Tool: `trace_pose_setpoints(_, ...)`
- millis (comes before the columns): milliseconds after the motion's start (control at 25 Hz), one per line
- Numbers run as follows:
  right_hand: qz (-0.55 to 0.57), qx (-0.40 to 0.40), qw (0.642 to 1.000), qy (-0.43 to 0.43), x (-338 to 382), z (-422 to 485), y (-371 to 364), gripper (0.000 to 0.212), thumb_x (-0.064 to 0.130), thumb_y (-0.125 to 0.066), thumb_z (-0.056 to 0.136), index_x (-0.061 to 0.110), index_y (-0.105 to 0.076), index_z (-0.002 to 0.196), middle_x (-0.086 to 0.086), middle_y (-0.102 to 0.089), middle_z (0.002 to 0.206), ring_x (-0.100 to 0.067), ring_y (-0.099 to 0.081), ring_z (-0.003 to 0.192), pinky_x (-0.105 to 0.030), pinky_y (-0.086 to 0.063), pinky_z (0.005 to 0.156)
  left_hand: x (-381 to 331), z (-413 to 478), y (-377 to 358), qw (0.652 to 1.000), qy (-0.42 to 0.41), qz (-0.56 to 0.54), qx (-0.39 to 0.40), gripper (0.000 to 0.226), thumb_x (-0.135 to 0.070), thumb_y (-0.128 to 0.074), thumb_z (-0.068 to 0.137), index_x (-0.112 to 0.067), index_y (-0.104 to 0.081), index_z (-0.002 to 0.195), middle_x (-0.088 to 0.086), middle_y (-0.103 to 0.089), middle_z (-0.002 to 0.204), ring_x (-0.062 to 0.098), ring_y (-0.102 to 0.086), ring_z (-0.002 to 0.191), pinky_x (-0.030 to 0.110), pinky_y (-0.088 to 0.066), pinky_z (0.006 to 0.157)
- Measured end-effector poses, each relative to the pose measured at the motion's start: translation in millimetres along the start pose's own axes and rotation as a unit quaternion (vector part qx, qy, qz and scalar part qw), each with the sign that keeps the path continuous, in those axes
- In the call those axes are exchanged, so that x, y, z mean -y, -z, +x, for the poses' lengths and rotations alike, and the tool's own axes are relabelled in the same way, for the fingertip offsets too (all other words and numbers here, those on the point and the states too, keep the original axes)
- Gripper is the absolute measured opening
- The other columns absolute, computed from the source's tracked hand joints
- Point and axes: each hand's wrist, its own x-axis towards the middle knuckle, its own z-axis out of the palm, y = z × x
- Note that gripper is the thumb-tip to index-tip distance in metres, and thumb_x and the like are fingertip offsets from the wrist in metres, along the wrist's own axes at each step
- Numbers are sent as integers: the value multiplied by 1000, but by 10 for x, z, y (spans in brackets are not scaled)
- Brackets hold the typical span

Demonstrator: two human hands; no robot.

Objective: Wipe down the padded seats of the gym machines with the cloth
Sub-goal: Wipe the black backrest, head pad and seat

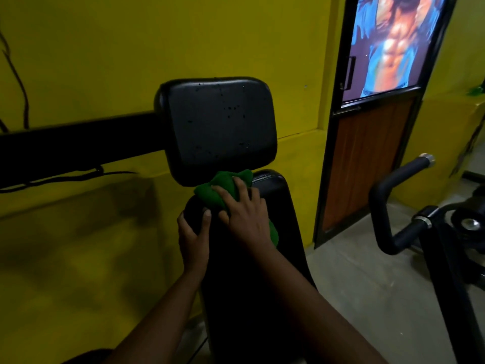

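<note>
On the seat (278, 203), right hand's (246, 216) spread fingers (242, 186) press the cloth (217, 193); left hand (193, 240) grips its edge.

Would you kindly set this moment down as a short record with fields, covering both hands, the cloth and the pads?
setting: gym machine beside a yellow wall
seat pad: black, long, running away from the camera
upper pad: black, raised above the seat's far end, speckled with dark spots
cloth: green, bunched, on the seat pad
right hand: lies spread over the cloth, pressing it down
left hand: grips the seat pad's left edge, thumb on top
nearby: black handlebar at right; door behind
</note>
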Motion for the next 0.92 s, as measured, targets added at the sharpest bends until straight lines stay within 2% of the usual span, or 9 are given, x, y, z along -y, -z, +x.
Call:
trace_pose_setpoints(120, 1, 13, 999, -50, -273, 74, 22, 61, 45, -25, 79, 41, -30, 140, -3, -21, 153, -33, -29, 127, -42, -36, 90, -33, -11, 9, 1000, 21, -1, 14, 70, -42, -51, 92, -13, -20, 148, 10, -31, 151, 28, -34, 136, 36, -33, 105)
trace_pose_setpoints(240, 53, -9, 986, -157, -308, 134, 63, 50, 38, -37, 88, 39, -35, 138, -3, -19, 153, -33, -25, 130, -46, -33, 96, -66, -27, 44, 999, 17, -14, 22, 69, -39, -52, 92, -12, -20, 147, 10, -31, 151, 27, -34, 136, 27, -31, 99)
trace_pose_setpoints(320, 99, -6, 972, -213, -78, 130, 80, 46, 33, -41, 91, 37, -37, 137, -4, -16, 153, -33, -20, 133, -49, -28, 101, -100, -30, 75, 999, 29, -13, 39, 71, -41, -52, 91, -14, -19, 148, 9, -29, 152, 26, -34, 137, 28, -33, 99)
trace_pose_setpoints(440, 95, 18, 987, -128, 247, -6, 41, 51, 43, -34, 86, 39, -36, 137, -4, -14, 153, -31, -16, 134, -46, -23, 103, -190, -119, 113, 999, 33, 10, 35, 70, -39, -52, 92, -17, -18, 149, 8, -23, 155, 25, -30, 139, 29, -33, 99)
trace_pose_setpoints(520, 92, 15, 991, -98, 179, -13, 63, 55, 49, -32, 81, 41, -37, 136, -3, -15, 153, -29, -14, 135, -45, -21, 103, -238, -263, 140, 998, -28, 49, 5, 68, -35, -54, 92, -17, -21, 149, 7, -21, 155, 24, -28, 139, 28, -32, 99)
trace_pose_setpoints(600, 94, 2, 989, -110, -34, 54, 84, 53, 50, -34, 83, 41, -39, 135, -3, -17, 153, -28, -14, 137, -44, -21, 103, -210, -393, 124, 978, -183, 101, 0, 62, -35, -54, 91, -16, -30, 145, 8, -26, 152, 22, -27, 139, 30, -31, 104)
trace_pose_setpoints(720, 99, -23, 984, -145, -334, 130, 43, 45, 45, -44, 91, 38, -40, 136, -5, -20, 153, -28, -16, 138, -43, -21, 105, -89, -282, -54, 894, -383, 219, 75, 58, -37, -43, 90, -13, -33, 142, 10, -35, 148, 17, -22, 140, 34, -15, 117)
trace_pose_setpoints(800, 119, -61, 976, -174, -515, 194, 15, 43, 41, -47, 92, 36, -43, 135, -6, -24, 152, -28, -19, 137, -42, -21, 104, -58, -83, -173, 811, -471, 323, 125, 57, -37, -38, 93, -12, -28, 143, 9, -38, 148, 17, -23, 140, 32, -5, 118)
trace_pose_setpoints(920, 179, -87, 950, -242, -780, 279, -29, 43, 38, -45, 94, 32, -42, 136, -7, -30, 147, -28, -26, 133, -41, -23, 104, 112, 169, -204, 601, -606, 496, 163, 59, -35, -32, 93, -9, -24, 145, 10, -38, 149, 22, -27, 140, 42, -15, 116)
